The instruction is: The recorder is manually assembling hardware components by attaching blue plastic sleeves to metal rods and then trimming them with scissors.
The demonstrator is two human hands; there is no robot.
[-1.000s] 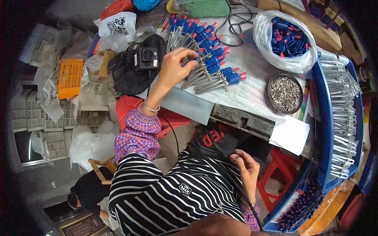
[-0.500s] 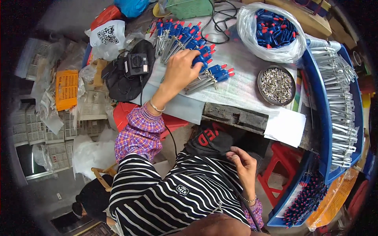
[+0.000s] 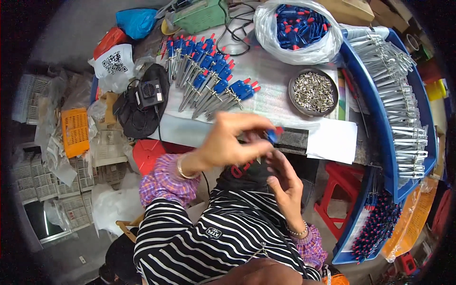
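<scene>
Left hand [image 3: 230, 141] angled inward, grip pinching blue-red handle [image 3: 272, 137]; right hand [image 3: 288, 189] just below, half-open, empty

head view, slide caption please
Left hand holding a blue, red-tipped piece near the right hand, before blue-handled tools on a worktable.

head view: worn fisheye, looking down from above the striped garment [image 3: 223, 251] onto the bench [image 3: 268, 102], near (edges bowed, rim dark).
</scene>
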